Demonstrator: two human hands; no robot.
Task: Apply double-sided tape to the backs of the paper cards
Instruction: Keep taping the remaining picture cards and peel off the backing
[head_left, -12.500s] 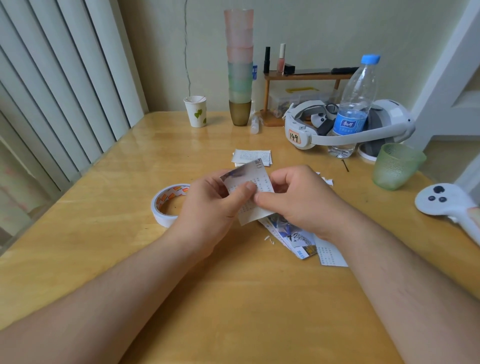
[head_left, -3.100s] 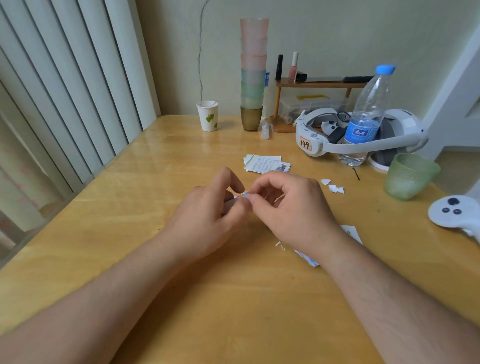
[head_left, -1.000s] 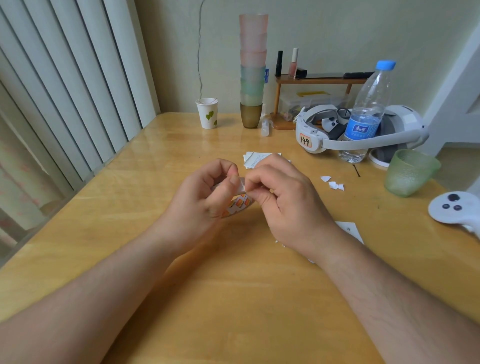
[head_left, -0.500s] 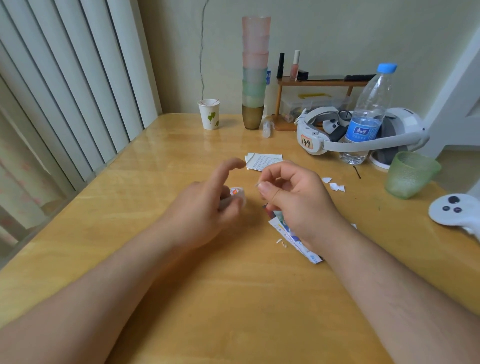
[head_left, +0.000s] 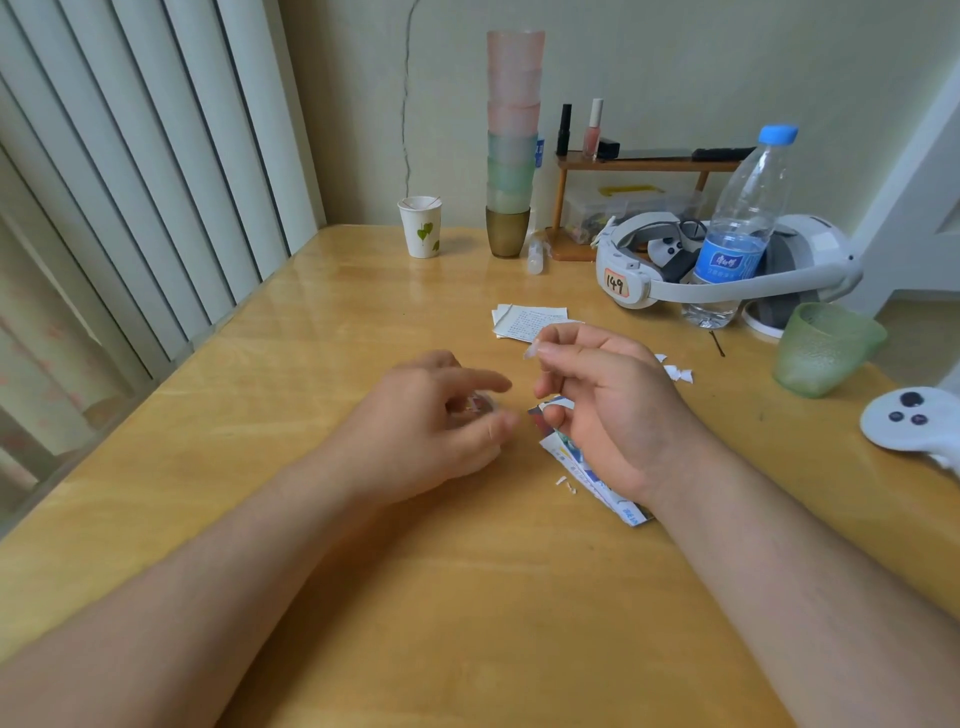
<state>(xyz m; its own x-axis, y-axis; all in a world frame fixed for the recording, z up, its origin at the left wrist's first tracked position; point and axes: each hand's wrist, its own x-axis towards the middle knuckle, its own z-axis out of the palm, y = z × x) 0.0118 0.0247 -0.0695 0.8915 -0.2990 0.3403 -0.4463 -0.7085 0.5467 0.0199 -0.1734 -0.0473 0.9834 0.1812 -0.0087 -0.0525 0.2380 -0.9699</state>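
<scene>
On the wooden table (head_left: 363, 597), the left hand (head_left: 431, 431) rests with fingers curled around the tape roll (head_left: 475, 405), mostly hidden beneath it. The right hand (head_left: 608, 405), just right of the roll, pinches a small tape strip (head_left: 531, 351) between thumb and forefinger above printed paper cards (head_left: 576, 457). Beyond the roll lies a second card stack (head_left: 524, 321), then a paper cup (head_left: 421, 226) and stacked tumblers (head_left: 511, 140) at the far edge.

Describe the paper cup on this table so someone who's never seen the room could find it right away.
Start at the tall stack of tumblers at the far edge of the wooden table, near the wall. The paper cup stands just left of it, toward the blinds. It is the only white cup, printed with green leaves; the other cups are translucent plastic.
</scene>
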